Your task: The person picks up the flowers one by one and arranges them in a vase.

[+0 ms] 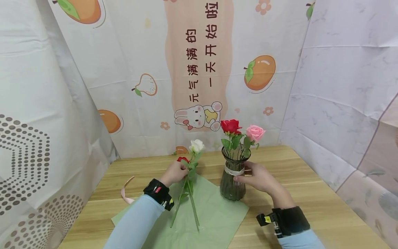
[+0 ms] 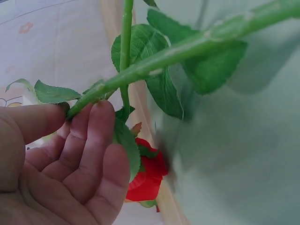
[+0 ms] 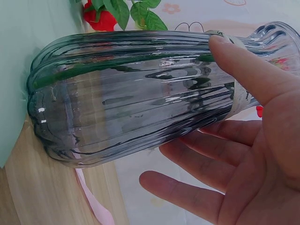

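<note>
My left hand [image 1: 174,173] pinches the green stem [image 2: 164,59] of a white rose [image 1: 197,146] between thumb and fingertips. Just behind that hand is a red rose [image 1: 183,159], its stem crossing the white rose's over a sheet of green paper [image 1: 217,214]. To the right, my right hand [image 1: 261,178] grips a ribbed, smoky glass vase [image 1: 233,188] near its neck, thumb on one side and fingers on the other. The vase stands upright with a second red rose [image 1: 230,126] and a pink rose [image 1: 255,132] in it. A pale band [image 3: 241,96] circles its neck.
A pink ribbon [image 1: 125,195] lies left of the paper on the wooden table [image 1: 280,157]. Behind the table hangs a printed cloth [image 1: 140,114] with fruit and a rabbit. More cloth [image 1: 335,103] closes off the right side, and a dotted one [image 1: 28,173] the left.
</note>
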The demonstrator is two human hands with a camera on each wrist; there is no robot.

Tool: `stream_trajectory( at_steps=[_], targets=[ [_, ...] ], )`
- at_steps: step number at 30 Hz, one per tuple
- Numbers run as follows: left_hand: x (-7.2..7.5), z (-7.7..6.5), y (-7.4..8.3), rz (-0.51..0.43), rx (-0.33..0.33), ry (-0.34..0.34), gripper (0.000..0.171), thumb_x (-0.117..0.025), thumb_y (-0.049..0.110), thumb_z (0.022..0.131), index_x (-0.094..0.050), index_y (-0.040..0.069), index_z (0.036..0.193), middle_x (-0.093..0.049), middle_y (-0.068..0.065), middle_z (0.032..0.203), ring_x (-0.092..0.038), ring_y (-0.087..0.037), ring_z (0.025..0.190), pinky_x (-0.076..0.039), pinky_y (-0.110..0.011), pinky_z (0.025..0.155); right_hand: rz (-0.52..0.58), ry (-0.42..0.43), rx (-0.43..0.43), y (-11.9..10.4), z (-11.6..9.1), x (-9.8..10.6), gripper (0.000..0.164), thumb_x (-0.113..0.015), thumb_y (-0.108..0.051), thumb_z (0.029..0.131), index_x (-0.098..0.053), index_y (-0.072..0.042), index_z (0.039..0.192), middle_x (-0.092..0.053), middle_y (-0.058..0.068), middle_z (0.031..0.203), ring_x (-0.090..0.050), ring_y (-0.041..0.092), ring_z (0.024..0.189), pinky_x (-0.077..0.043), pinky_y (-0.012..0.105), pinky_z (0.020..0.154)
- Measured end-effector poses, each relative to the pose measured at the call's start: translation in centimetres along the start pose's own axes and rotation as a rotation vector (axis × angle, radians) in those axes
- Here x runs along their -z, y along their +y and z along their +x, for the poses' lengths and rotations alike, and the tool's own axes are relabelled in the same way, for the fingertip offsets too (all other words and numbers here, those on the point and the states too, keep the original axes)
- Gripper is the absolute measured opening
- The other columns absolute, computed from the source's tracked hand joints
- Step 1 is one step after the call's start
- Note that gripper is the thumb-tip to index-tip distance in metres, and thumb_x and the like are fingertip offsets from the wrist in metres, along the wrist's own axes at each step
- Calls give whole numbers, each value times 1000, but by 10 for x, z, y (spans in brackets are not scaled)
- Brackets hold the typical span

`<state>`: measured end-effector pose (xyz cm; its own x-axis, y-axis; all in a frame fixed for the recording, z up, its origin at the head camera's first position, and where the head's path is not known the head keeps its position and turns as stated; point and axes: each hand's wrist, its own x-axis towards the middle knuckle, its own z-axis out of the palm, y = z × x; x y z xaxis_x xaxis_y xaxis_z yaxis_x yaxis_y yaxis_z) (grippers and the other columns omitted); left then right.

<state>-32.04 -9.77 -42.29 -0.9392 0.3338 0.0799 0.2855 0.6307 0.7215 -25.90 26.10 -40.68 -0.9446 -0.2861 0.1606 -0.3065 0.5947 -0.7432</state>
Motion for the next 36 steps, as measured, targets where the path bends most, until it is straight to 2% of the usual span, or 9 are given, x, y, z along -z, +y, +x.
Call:
stream_trajectory(
  at_steps=[3, 6, 9, 13, 20, 25, 28, 31, 36],
  targets=[
    [-1, -1, -1, 2, 3, 8, 32, -64, 6, 98, -65, 0, 66, -61, -6, 59, -44, -9, 47, -34, -23, 47, 5, -1, 1, 0, 0, 0, 74, -82, -40, 87, -53, 3, 139, -64, 18, 129, -63, 37, 115, -55, 47, 91],
    [-5, -1, -2, 6, 10, -2, 32, -65, 7, 97, -64, -1, 65, -65, -10, 60, -53, -14, 49, -33, -23, 46, 8, -2, -2, 0, 0, -1, 74, -82, -40, 87, -53, 3, 139, -64, 18, 129, -63, 38, 115, -55, 47, 91],
    [-10, -2, -4, 23, 29, -41, 30, -66, 8, 97, -66, 2, 68, -67, -9, 61, -65, -21, 55, -36, -22, 47, 9, -2, -5, 0, -1, -2, 74, -82, -41, 86, -53, 3, 139, -63, 18, 129, -63, 38, 115, -55, 47, 91],
    [-15, -5, -3, 32, 39, -89, 24, -64, 6, 97, -71, 1, 74, -68, -5, 64, -71, -25, 63, -41, -23, 50, 12, -1, -7, 1, -1, -3, 75, -82, -41, 86, -53, 3, 140, -63, 18, 129, -63, 39, 115, -55, 47, 90],
    [-8, -3, -4, -52, 11, -40, 16, -62, 1, 92, -74, -5, 85, -65, -6, 64, -62, -17, 57, -42, -26, 53, 12, -5, 8, -3, -1, -2, 74, -81, -40, 87, -53, 4, 139, -63, 19, 129, -63, 39, 115, -55, 47, 90],
    [1, -5, 0, -107, 75, 31, 21, -63, 12, 99, -73, -5, 91, -69, -10, 74, -64, -19, 62, -44, -27, 57, 1, 2, 17, -4, -1, 0, 73, -81, -40, 87, -54, 4, 138, -64, 20, 128, -63, 39, 114, -55, 47, 90],
    [2, -7, -1, -106, 101, 54, 23, -66, 15, 99, -73, -4, 88, -69, -11, 74, -64, -19, 62, -43, -26, 57, 1, 1, 14, -4, -1, 0, 73, -81, -40, 87, -54, 4, 139, -64, 20, 129, -63, 40, 115, -55, 48, 90],
    [-1, -10, -2, -71, 116, 24, 27, -67, 15, 99, -74, -3, 81, -68, -10, 67, -60, -17, 56, -40, -26, 52, 2, 0, 9, -3, -1, 1, 73, -81, -40, 87, -54, 3, 139, -63, 20, 129, -63, 41, 115, -55, 48, 91],
    [-8, -13, -5, 9, 158, -79, 30, -63, 13, 98, -74, 1, 72, -64, -2, 57, -50, -10, 48, -41, -25, 47, 2, -1, 8, -2, -1, 1, 74, -81, -41, 87, -53, 4, 139, -63, 20, 130, -62, 42, 116, -54, 48, 91]
  ],
)
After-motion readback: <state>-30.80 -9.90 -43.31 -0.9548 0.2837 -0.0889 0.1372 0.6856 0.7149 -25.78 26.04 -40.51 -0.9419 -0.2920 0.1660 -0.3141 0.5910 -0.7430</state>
